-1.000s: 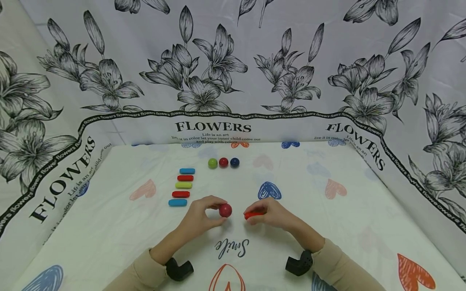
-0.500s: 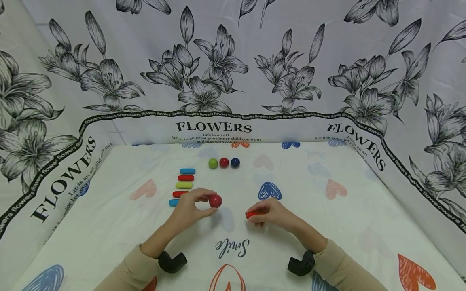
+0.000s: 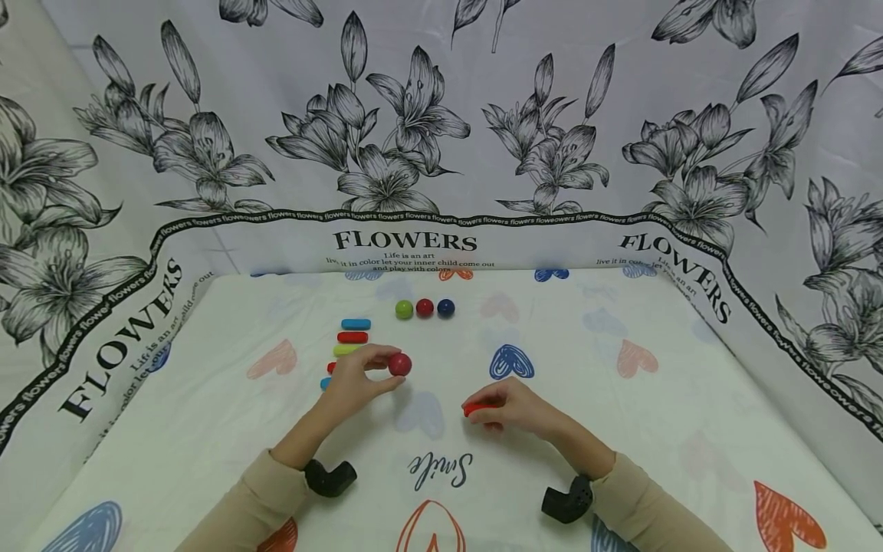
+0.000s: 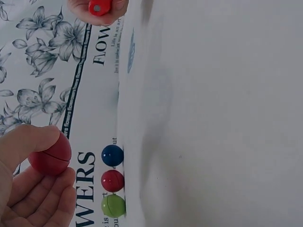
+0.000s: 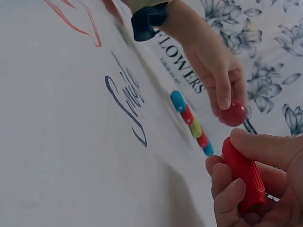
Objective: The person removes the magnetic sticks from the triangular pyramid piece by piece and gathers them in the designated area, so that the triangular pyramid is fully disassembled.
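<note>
Head view: nearest, two tan sleeves [image 3: 255, 506] are seen reaching onto the bench [image 3: 621, 429], a black wrist mount strapped under each. The right hand [image 3: 513, 406] is rested low on the cloth just past the word "Smile", and its fingers [image 5: 227, 194] are curled round a red bar [image 3: 476, 409], thumb laid along the top, as shown close up from the right wrist. The left hand [image 3: 355, 379] is held a little farther out and to the left, raised off the cloth, and a red ball [image 3: 399, 364] is pinched between thumb and fingertips; a seam round the ball is picked out by the left wrist view. Behind that hand a column of coloured bars [image 3: 353, 337] is laid out, blue, red and yellow-green showing, the nearer two partly hidden. Farther back, three balls are lined up touching: green [image 3: 404, 309], red [image 3: 425, 308], blue [image 3: 445, 308]. Beyond them the flower-print backdrop [image 3: 414, 153] is hung.
</note>
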A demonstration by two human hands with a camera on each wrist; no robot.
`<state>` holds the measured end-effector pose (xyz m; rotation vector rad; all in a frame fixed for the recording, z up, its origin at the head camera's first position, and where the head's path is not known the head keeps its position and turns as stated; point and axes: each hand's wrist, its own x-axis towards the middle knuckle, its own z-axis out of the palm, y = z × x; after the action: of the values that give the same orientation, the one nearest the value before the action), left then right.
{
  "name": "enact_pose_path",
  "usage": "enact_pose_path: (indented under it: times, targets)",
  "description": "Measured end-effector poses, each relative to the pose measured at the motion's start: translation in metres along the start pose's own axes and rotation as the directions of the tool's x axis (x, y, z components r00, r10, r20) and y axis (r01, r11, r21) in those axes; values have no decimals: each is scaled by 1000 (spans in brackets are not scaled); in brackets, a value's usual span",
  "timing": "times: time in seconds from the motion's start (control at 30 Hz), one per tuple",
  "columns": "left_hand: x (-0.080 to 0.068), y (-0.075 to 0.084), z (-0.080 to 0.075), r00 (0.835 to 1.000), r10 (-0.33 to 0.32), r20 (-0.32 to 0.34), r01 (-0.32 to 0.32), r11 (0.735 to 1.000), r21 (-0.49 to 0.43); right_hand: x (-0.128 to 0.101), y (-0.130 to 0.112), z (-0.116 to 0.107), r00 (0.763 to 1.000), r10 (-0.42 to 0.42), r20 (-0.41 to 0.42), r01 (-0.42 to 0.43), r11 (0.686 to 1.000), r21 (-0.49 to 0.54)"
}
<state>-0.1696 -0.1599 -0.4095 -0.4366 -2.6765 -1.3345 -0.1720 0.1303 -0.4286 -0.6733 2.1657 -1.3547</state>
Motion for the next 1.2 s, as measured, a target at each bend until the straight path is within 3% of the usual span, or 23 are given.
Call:
enact_pose_path:
  times: [0.67,1.2]
  targets:
    - [34,-23,-12,996,-21,-86,22,1000,8,3,-2,4,999,50,-15,-50,999,-9]
    - [56,-31,-19,990,-109,-95,115,992,58,4,-4,5,999,39,-11,-39,999,2]
